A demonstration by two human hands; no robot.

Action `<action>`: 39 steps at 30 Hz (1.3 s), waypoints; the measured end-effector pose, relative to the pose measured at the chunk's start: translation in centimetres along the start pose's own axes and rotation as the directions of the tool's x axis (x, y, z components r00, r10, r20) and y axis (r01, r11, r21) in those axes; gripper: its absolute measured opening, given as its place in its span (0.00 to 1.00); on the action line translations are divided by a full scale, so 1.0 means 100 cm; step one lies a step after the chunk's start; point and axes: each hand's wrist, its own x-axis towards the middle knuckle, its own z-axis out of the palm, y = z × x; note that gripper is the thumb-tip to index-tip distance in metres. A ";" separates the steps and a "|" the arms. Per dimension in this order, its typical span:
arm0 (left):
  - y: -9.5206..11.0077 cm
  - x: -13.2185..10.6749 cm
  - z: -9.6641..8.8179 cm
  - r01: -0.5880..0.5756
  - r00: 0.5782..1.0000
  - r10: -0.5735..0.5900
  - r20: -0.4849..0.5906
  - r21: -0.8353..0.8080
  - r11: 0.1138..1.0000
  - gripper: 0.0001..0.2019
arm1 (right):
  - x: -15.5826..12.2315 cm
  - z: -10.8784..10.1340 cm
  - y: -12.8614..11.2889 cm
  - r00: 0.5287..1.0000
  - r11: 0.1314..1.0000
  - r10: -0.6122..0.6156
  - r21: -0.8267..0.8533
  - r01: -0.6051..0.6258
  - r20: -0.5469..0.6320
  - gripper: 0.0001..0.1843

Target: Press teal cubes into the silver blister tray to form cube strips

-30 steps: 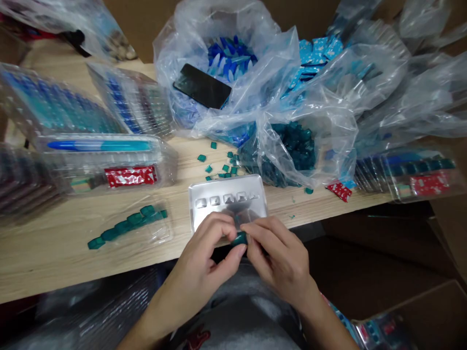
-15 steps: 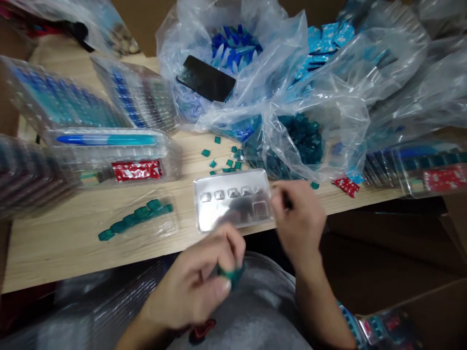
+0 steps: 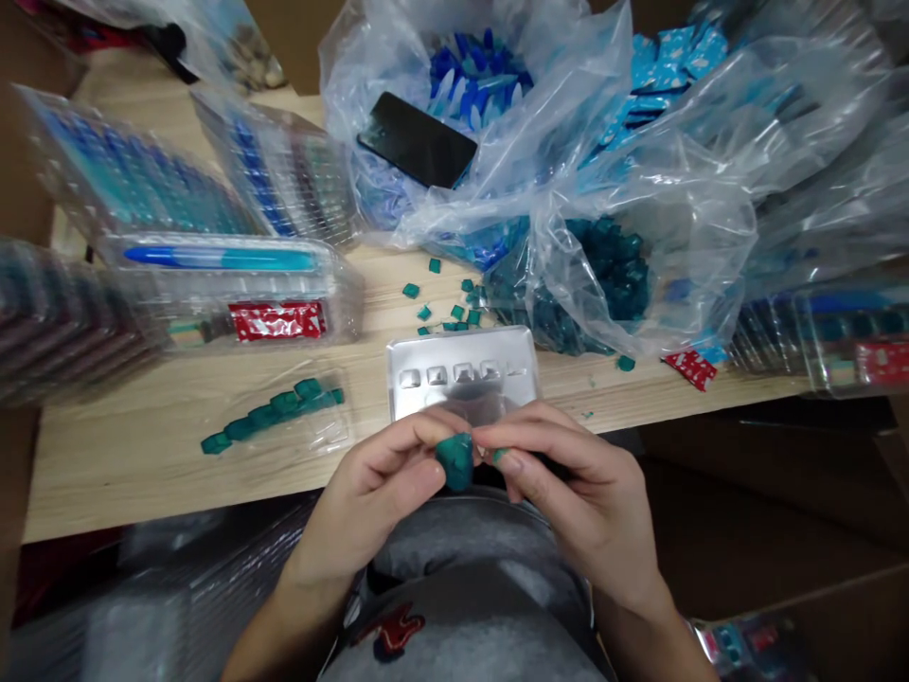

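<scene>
Both hands are together over my lap, at the near edge of the silvery tray (image 3: 465,374) with its row of raised squares. Between thumb and fingers, my left hand (image 3: 387,483) grips a teal translucent piece (image 3: 455,461). My right hand (image 3: 568,474) pinches a small teal bit (image 3: 499,456) right beside it; its exact shape is mostly covered by the fingertips. On the table to the left, a clear plastic tray (image 3: 330,434) carries a row of teal pieces (image 3: 274,414). Small teal squares (image 3: 433,266) lie scattered behind the silvery tray.
Clear bags with teal pieces (image 3: 611,275) and blue pieces (image 3: 479,80) stand at the back, a black phone (image 3: 418,140) lying on one. Clear packs (image 3: 238,284) with red sachets stand left, more packs (image 3: 852,341) right. A red sachet (image 3: 690,369) lies near the table edge.
My right hand has come left from the silvery tray's right side to meet my left hand. My left hand has moved up slightly, still holding the teal piece. The view has shifted a little.
</scene>
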 end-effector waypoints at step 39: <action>-0.010 0.024 -0.048 -0.170 0.917 0.396 0.051 0.946 0.274 0.10 | 0.019 0.005 0.033 0.871 0.717 0.490 0.555 -0.422 0.030 0.11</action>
